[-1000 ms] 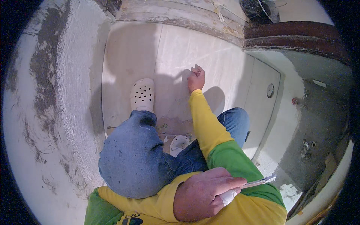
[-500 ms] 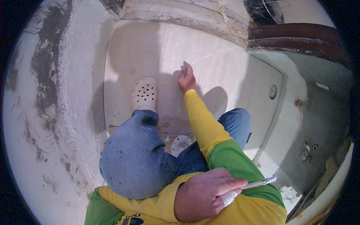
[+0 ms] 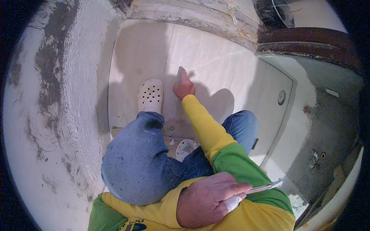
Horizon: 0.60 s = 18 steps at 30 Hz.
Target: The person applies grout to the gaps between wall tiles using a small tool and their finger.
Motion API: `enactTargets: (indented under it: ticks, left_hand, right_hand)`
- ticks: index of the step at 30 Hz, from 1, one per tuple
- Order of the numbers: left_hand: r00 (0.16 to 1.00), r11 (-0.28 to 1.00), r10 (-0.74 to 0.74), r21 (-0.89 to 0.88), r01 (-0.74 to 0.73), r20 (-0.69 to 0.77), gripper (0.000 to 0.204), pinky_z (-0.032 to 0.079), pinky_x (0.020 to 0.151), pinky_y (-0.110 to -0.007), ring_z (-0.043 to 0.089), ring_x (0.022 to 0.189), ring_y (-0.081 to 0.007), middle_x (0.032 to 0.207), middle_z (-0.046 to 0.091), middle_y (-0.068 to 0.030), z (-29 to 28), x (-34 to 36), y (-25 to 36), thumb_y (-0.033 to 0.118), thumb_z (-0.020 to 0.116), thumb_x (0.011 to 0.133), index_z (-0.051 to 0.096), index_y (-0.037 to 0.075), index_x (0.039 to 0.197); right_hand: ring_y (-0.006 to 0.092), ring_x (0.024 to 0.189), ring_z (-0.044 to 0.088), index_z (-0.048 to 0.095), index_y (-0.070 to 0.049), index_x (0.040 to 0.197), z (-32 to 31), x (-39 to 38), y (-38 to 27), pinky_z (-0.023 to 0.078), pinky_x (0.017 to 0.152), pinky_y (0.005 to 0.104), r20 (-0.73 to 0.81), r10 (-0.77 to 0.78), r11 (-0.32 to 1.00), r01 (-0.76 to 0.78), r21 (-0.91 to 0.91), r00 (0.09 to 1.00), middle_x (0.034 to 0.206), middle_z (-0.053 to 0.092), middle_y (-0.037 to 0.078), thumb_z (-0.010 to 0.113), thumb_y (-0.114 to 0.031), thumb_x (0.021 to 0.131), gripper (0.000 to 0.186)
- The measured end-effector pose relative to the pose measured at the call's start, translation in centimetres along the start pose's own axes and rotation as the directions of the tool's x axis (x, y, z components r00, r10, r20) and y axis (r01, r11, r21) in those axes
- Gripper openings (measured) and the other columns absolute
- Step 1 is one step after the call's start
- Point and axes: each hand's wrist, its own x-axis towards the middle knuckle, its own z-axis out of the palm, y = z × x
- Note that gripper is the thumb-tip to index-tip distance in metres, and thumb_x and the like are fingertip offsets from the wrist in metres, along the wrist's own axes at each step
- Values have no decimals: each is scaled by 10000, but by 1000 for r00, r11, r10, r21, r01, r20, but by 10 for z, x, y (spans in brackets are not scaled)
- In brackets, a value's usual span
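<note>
My left hand, held across my body, is closed around a thin, flat, pale tool whose far end is smeared with white paste. A crumpled white wad, maybe paper or cloth, is in the same grip. My right hand reaches down to the pale floor panels, just right of a narrow joint between two of them. Its index finger is stretched out with the tip at or close to the surface; the other fingers look curled and partly hidden. I see nothing held in it.
A white clog is on my front foot and another clog shows beneath me. A rough plastered wall rises at left. A round drain lies at right, below a grey wall. A dark bucket stands far right.
My right hand has moved slightly left, and its index finger now points out toward the floor. My left hand stays nearly still with the tool.
</note>
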Motion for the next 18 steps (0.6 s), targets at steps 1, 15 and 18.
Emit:
enactTargets:
  ticks: [1,15,18]
  left_hand:
    - [1000,999,19,-35,-20,-17,293,517,769,-349,636,862,-271,919,663,-86,3,0,-3,79,603,868,622,58,1160]
    - [983,994,93,-41,-101,-160,307,530,705,-341,646,799,-269,875,663,-94,9,-10,-5,107,655,856,634,90,1161]
    - [990,999,37,11,-35,-137,286,531,701,-334,648,800,-262,879,664,-96,8,-12,-1,111,654,858,644,87,1142]
  right_hand:
    - [358,1127,569,398,-162,1397,6,4,11,464,953,437,-57,-126,992,124,-29,990,1266,568,170,538,-91,758,658]
    - [321,1236,497,469,-59,1342,-20,24,48,376,1070,359,-330,-98,966,169,194,939,1341,514,178,558,-62,757,592]
    - [311,1218,513,480,-67,1334,-13,18,36,379,1066,376,-185,-202,958,233,164,962,1337,520,172,557,-64,757,582]
